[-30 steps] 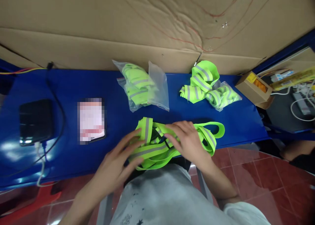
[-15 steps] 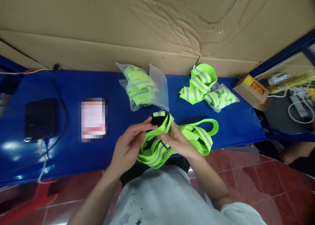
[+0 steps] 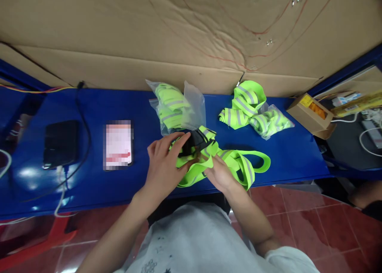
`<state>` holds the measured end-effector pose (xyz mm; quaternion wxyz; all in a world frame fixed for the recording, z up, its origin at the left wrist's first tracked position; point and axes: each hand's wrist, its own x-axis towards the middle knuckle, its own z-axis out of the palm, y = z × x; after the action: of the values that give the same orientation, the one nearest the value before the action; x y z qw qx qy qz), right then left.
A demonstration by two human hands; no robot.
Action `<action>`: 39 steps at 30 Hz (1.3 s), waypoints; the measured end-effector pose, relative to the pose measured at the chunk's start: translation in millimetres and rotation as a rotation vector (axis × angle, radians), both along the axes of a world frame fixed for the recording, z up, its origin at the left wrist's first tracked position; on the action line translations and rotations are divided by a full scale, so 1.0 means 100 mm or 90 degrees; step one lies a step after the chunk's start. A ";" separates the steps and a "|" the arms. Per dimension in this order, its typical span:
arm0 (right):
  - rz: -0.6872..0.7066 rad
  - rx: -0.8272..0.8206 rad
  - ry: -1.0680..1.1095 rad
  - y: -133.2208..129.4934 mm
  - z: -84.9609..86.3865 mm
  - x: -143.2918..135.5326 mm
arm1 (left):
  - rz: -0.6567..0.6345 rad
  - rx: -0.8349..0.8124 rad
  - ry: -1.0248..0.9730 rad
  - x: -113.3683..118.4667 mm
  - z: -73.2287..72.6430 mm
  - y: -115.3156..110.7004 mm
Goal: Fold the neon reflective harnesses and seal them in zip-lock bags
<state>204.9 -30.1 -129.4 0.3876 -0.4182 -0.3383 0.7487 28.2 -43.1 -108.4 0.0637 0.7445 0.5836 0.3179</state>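
A neon yellow-green reflective strap [image 3: 235, 159] with grey stripes and black parts is bunched between my hands near the table's front edge. My left hand [image 3: 167, 159] grips its black section [image 3: 193, 141] and a green fold, with thumb and fingers closed around them. Lower right, my right hand [image 3: 221, 173] is wrapped on a fold of the same strap; its fingertips are partly hidden under the band. The strap's loose loops trail right over the blue table.
Behind the hands lies a clear plastic bag [image 3: 195, 106] holding rolled green straps. Rolled straps [image 3: 249, 98] and another filled bag [image 3: 271, 121] sit back right. A cardboard box [image 3: 310, 116] is farther right. A phone [image 3: 118, 145] and black device with cables [image 3: 61, 143] lie left.
Both hands have closed in on the strap. Its black section has turned and bunched up under my left hand, and my right hand has moved under a fold.
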 end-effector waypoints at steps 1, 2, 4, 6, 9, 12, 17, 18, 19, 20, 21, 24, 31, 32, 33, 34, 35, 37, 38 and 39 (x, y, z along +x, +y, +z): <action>0.029 0.005 -0.003 0.00 0.00 0.01 | -0.016 -0.026 -0.005 0.01 -0.01 0.02; 0.054 0.012 -0.011 0.00 0.00 0.04 | -0.033 -0.057 -0.032 0.01 -0.01 0.03; 0.088 0.023 -0.043 0.02 0.00 0.11 | -0.069 -0.120 -0.120 0.01 -0.01 0.04; 0.106 0.030 -0.084 0.05 -0.01 0.20 | -0.116 -0.179 -0.206 -0.02 0.01 0.03; 0.106 0.047 -0.137 0.07 -0.01 0.33 | -0.193 -0.230 -0.296 -0.09 0.04 0.00; 0.097 0.069 -0.179 0.08 -0.01 0.37 | -0.195 -0.199 -0.312 -0.11 0.07 0.01; 0.114 0.127 -0.249 0.10 -0.01 0.28 | -0.136 -0.094 -0.178 -0.03 0.03 0.06; 0.122 0.145 -0.260 0.10 0.01 0.27 | -0.131 -0.074 -0.162 -0.02 0.02 0.06; 0.129 0.163 -0.268 0.11 0.03 0.27 | -0.126 -0.052 -0.147 -0.01 0.00 0.07; 0.137 0.176 -0.271 0.10 0.06 0.29 | -0.119 -0.027 -0.132 -0.01 -0.01 0.07; 0.149 0.191 -0.279 0.09 0.11 0.34 | -0.109 0.001 -0.117 -0.01 -0.03 0.08; 0.163 0.285 -0.406 0.00 0.37 0.55 | -0.075 0.085 -0.056 -0.03 -0.06 0.08; 0.085 0.762 -0.781 -0.15 0.85 0.55 | -0.151 0.119 0.088 0.01 0.06 0.10; 0.163 0.786 -0.794 -0.12 0.83 0.50 | -0.163 0.110 0.094 0.02 0.10 0.11; 0.219 0.789 -0.809 -0.07 0.81 0.45 | -0.176 0.103 0.100 0.02 0.14 0.12; 0.250 0.781 -0.824 -0.02 0.78 0.43 | -0.189 0.100 0.106 0.01 0.17 0.12; 0.267 0.771 -0.830 0.04 0.75 0.42 | -0.203 0.101 0.111 0.00 0.20 0.13; 0.294 0.754 -0.812 0.12 0.72 0.45 | -0.224 0.103 0.109 -0.05 0.25 0.14; 0.308 0.741 -0.790 0.16 0.71 0.47 | -0.228 0.098 0.100 -0.07 0.26 0.14; 0.320 0.720 -0.763 0.18 0.71 0.51 | -0.224 0.094 0.085 -0.10 0.28 0.13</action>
<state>255.5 -11.9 -58.6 0.1162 -0.3995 -0.8904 0.1844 18.0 -29.7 -80.4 0.0245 0.8571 0.4225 0.2938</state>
